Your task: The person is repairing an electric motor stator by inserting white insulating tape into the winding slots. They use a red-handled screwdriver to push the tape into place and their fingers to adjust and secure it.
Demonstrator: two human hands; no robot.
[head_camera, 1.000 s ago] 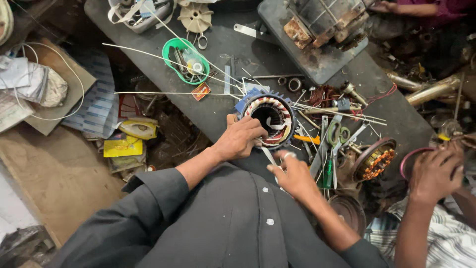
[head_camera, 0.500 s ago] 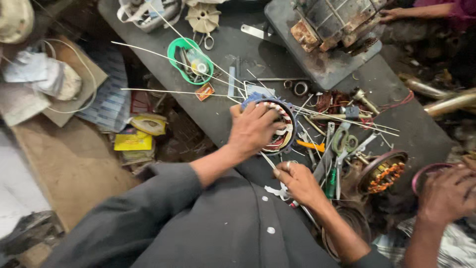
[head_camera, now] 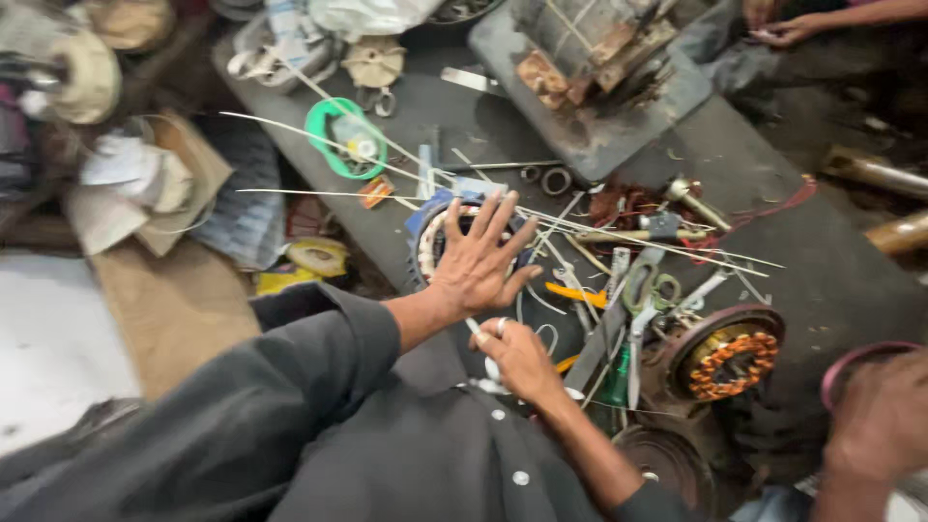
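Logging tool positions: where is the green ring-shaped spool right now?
In the head view, the green spool lies on the dark workbench, upper left, beyond the left hand and beside long thin rods.

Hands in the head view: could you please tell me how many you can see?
4: the left hand spread flat on the round wound stator, the right hand just below it, a co-worker's hand at lower right, another person's hand at top right. Others may be hidden.

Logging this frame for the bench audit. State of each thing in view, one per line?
left hand: open, fingers spread, flat on the stator
right hand: closed around a small white piece, what it is unclear
stator: lying flat, mostly covered by the hand
wound stator: lying flat, copper coils exposed
green spool: lying flat
scissors: closed, lying flat
workbench: cluttered
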